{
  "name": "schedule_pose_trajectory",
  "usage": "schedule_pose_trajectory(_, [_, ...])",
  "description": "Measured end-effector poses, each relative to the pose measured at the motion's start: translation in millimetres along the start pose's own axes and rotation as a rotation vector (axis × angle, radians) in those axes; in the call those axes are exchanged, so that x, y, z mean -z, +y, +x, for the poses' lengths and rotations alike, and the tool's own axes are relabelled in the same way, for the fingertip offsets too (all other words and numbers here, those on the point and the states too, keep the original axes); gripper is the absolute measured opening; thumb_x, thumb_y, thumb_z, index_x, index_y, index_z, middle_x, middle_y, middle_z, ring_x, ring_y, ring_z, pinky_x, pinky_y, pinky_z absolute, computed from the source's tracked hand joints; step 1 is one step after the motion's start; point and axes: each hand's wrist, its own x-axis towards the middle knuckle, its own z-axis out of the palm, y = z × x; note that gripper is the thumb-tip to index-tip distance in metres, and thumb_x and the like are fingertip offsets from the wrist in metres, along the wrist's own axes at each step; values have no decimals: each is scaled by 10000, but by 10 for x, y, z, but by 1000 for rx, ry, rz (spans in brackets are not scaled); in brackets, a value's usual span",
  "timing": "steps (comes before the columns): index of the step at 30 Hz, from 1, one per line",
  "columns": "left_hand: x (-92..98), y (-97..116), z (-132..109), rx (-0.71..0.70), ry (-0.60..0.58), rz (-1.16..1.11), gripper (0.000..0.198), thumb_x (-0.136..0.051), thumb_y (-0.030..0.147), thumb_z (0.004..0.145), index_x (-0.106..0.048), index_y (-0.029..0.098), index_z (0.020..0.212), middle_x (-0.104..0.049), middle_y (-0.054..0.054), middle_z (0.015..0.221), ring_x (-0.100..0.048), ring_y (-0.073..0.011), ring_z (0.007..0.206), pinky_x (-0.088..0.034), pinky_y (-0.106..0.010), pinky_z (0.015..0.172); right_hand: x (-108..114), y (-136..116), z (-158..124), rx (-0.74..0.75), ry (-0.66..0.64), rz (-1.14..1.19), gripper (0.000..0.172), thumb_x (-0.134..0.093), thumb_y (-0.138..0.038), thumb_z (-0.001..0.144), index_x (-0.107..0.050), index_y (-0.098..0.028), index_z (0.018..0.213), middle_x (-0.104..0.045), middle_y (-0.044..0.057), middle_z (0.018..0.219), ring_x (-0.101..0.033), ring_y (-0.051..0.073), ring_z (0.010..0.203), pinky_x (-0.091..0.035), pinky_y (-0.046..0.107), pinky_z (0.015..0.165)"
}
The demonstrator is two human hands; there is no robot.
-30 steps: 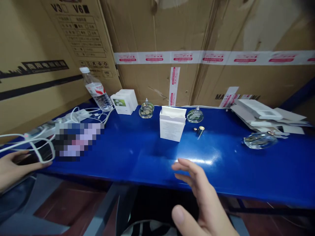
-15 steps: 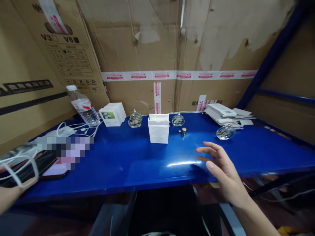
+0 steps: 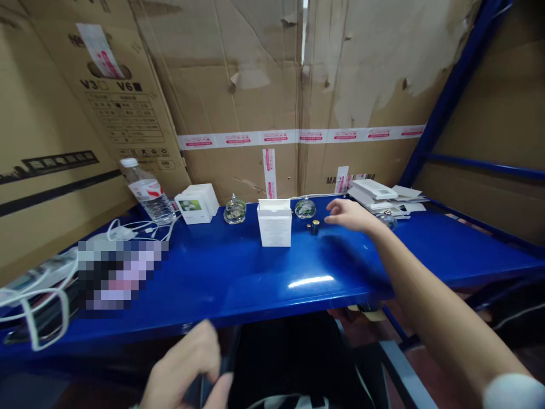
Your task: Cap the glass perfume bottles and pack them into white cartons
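Observation:
My right hand is stretched far over the blue table, its fingers apart and holding nothing. Its fingertips are just right of two small gold caps and a round glass bottle. An open white box stands upright left of the caps. My left hand is low, under the table's front edge, with its fingers curled round something dark that I cannot make out. Another glass bottle lies partly hidden behind my right forearm.
Along the back stand a third glass bottle, a closed white box and a water bottle. White cables and a dark device lie at the left. Flat white cartons are stacked back right. Cardboard walls surround the table.
My right hand has reached from the table's front edge to the gold caps at the back. My left hand has left the device at the left and dropped below the table's edge.

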Motion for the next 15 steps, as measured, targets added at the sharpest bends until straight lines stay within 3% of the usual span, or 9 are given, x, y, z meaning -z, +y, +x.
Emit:
schedule_pose_trajectory(1, [-53,60,254,-99,-52,11,202,-600,80,694,-477,233,645,-490,25,574,-476,-118,541,-433,-264,493,2,-42,140,3,-33,-11,322,-678,-272,651,-657,-133,941,-682,80,887,-595,167,760,-449,303,733])
schedule_pose_trajectory(3, [-177,61,794,-270,60,30,192,-631,91,699,-505,228,746,-533,19,678,-511,-116,630,-461,-267,587,-52,-104,338,62,34,26,257,-613,-213,665,-659,-124,902,-670,56,819,-560,128,700,-422,261,679])
schedule_pose_trajectory(5, [-333,-84,1284,-210,254,27,202,-659,153,712,-498,223,812,-525,18,751,-507,-113,684,-466,-274,663,-160,-118,420,157,116,88,234,-559,-191,671,-655,-118,872,-645,33,752,-526,103,658,-399,234,642])
schedule_pose_trajectory(7, [-506,-315,1654,-23,374,-102,296,-664,238,726,-480,225,958,-538,-12,893,-538,-134,799,-476,-286,715,-276,-85,415,255,123,96,215,-549,-204,675,-654,-118,842,-620,14,703,-498,91,632,-383,223,627])
schedule_pose_trajectory(10, [-721,-669,1956,190,282,-196,629,-755,333,640,-392,220,1142,-485,-105,1201,-522,-221,1095,-495,-369,875,-389,6,341,341,41,34,217,-595,-284,696,-663,-122,824,-623,11,717,-480,87,633,-379,219,634])
schedule_pose_trajectory(13, [-826,-950,2023,186,65,-240,899,-852,377,512,-315,207,1212,-421,-162,1306,-483,-286,1213,-448,-476,1026,-428,76,294,318,-73,-20,322,-674,-377,681,-682,-126,882,-652,25,808,-490,88,656,-396,220,644])
schedule_pose_trajectory(15, [-848,-1103,1991,148,-78,-346,1009,-878,375,477,-264,220,1263,-470,-166,1288,-536,-280,1179,-474,-477,1012,-446,90,289,291,-139,-29,404,-716,-414,662,-687,-127,944,-663,33,854,-513,94,676,-416,225,657])
